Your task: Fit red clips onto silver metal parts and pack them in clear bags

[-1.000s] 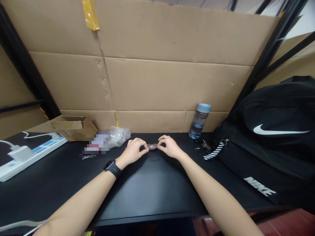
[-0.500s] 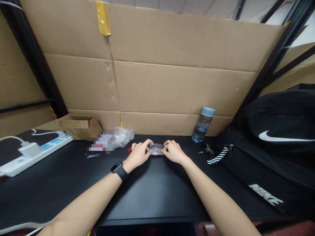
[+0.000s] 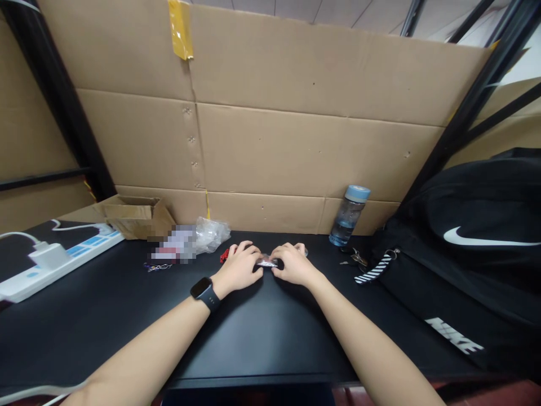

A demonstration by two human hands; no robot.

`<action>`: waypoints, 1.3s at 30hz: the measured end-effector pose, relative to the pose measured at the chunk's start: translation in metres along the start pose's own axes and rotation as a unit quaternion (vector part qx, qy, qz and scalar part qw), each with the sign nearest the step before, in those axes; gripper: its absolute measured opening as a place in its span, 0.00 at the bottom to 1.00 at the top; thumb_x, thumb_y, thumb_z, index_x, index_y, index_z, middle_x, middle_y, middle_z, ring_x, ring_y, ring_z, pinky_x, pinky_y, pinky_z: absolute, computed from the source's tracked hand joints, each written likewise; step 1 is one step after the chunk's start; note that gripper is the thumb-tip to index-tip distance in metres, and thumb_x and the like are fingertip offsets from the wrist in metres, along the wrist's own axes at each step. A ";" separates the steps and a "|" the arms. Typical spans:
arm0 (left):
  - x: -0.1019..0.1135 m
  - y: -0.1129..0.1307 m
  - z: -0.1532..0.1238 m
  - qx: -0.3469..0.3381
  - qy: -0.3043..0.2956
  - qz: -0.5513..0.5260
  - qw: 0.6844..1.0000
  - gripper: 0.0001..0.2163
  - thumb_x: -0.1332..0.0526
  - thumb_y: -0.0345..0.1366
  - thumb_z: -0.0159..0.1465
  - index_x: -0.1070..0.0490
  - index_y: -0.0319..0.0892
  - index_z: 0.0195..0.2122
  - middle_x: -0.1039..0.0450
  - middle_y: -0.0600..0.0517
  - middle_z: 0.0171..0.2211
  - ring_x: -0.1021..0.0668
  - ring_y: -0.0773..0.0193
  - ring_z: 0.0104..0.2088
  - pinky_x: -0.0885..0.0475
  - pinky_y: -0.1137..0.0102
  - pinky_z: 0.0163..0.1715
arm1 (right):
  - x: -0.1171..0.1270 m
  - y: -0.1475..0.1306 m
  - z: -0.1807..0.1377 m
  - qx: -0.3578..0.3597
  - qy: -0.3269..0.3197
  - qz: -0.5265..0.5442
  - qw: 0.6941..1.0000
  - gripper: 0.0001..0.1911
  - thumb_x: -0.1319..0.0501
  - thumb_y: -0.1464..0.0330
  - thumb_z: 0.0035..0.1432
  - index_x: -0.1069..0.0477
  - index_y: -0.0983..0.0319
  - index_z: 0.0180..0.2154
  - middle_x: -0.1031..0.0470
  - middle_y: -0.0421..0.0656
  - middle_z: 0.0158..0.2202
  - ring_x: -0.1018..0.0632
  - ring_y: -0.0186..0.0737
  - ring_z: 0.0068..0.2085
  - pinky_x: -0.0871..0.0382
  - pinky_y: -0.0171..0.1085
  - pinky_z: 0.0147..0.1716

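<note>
Clear packet (image 3: 267,261) betw. both hands, stage unclear

L hand (image 3: 240,265) & R hand (image 3: 293,264) at packet's opp. ends; fingers part-curled, thumbs slightly apart from index tips, can't tell if pinched tight; packet low at counter (image 3: 262,327), poss. resting on it; done: both ends reached; remaining: can't judge, fingers hide whether it's open or sealed; red item (image 3: 224,257) just beside L fingers, outer side; crumpled plastic (image 3: 211,235) farther out; bottle (image 3: 348,217) & keys (image 3: 359,257) well right of R fingers, untouched.

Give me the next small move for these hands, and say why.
Probably ease the right hand slightly aside: it and the left hand seem to cover part of the packet, leaving just a shiny strip showing between them.
</note>
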State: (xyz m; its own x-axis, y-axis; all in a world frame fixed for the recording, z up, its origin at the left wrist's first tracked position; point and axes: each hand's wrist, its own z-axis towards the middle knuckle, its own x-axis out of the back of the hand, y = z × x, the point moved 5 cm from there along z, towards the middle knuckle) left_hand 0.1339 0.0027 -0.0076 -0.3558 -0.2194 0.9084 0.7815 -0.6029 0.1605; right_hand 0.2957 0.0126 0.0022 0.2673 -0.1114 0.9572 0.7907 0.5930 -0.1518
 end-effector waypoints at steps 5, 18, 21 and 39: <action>-0.001 -0.007 0.003 0.034 0.006 -0.037 0.999 0.12 0.44 0.30 0.63 0.29 0.49 0.46 0.23 0.50 0.44 0.29 0.53 0.51 0.43 0.58 0.48 | 0.003 0.008 0.002 -0.049 0.021 0.074 0.996 0.10 0.39 0.65 0.60 0.24 0.53 0.44 0.19 0.43 0.42 0.25 0.46 0.47 0.50 0.47 0.48; -0.002 -0.016 0.004 0.079 0.034 -0.090 0.992 0.24 0.44 0.28 0.65 0.45 0.51 0.61 0.21 0.54 0.36 0.23 0.57 0.44 0.46 0.64 0.44 | 0.000 0.025 0.003 -0.133 0.051 0.210 0.967 0.15 0.35 0.69 0.54 0.28 0.52 0.44 0.16 0.36 0.34 0.20 0.43 0.45 0.51 0.50 0.53; -0.001 -0.015 0.003 0.080 0.037 -0.090 0.992 0.23 0.42 0.29 0.64 0.44 0.51 0.59 0.21 0.55 0.36 0.23 0.57 0.44 0.46 0.64 0.44 | 0.000 0.025 0.003 -0.135 0.060 0.219 0.964 0.14 0.34 0.68 0.54 0.28 0.52 0.44 0.16 0.36 0.34 0.20 0.43 0.44 0.50 0.50 0.54; -0.002 -0.006 0.003 0.085 -0.017 -0.097 0.991 0.24 0.42 0.35 0.61 0.43 0.49 0.59 0.21 0.55 0.33 0.22 0.54 0.45 0.44 0.62 0.44 | -0.007 0.025 0.002 -0.163 0.000 0.136 0.977 0.11 0.39 0.72 0.55 0.28 0.54 0.41 0.18 0.36 0.32 0.22 0.40 0.40 0.51 0.43 0.45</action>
State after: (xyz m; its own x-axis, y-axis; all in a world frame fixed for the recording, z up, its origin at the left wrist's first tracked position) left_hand 0.1312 0.0093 -0.0092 -0.4937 -0.0845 0.8655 0.7759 -0.4923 0.3945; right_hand 0.3124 0.0295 -0.0080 0.4920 0.0142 0.8705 0.8240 0.3151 -0.4709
